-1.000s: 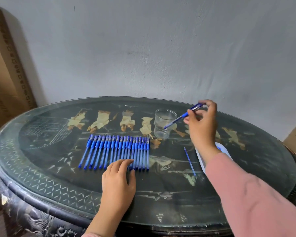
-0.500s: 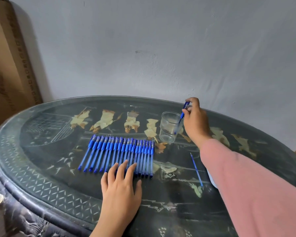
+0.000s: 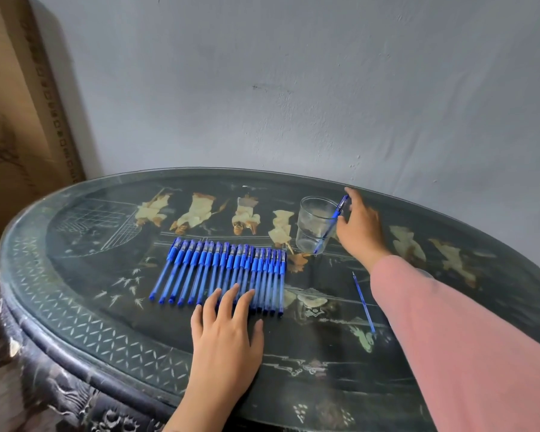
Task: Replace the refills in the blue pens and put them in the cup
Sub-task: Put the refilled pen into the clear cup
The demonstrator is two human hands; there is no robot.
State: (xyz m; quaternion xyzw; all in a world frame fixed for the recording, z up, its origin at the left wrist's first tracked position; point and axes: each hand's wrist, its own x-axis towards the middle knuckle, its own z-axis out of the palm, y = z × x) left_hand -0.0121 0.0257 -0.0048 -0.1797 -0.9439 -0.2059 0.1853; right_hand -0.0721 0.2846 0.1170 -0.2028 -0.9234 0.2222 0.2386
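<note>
A clear glass cup [image 3: 312, 224] stands on the dark inlaid table [image 3: 75, 294]. One blue pen [image 3: 331, 224] leans inside it, tip on the bottom, cap end over the right rim. My right hand [image 3: 360, 227] is just right of the cup, fingers loosely spread beside the pen's cap end. Several blue capped pens [image 3: 222, 269] lie side by side in a row at the table's middle. My left hand [image 3: 226, 332] lies flat, its straight fingers resting on the near ends of the row. A thin blue refill [image 3: 363, 302] lies loose by my right forearm.
The table's curved edge runs close in front of me and to the left. A grey wall rises right behind the table. A tall cardboard box [image 3: 16, 113] leans at the far left. My pink sleeve [image 3: 468, 344] covers the table's right front.
My right hand has carried the pen from above the cup's right side down into the cup, and its fingers have loosened. My left hand has slid forward onto the pen row.
</note>
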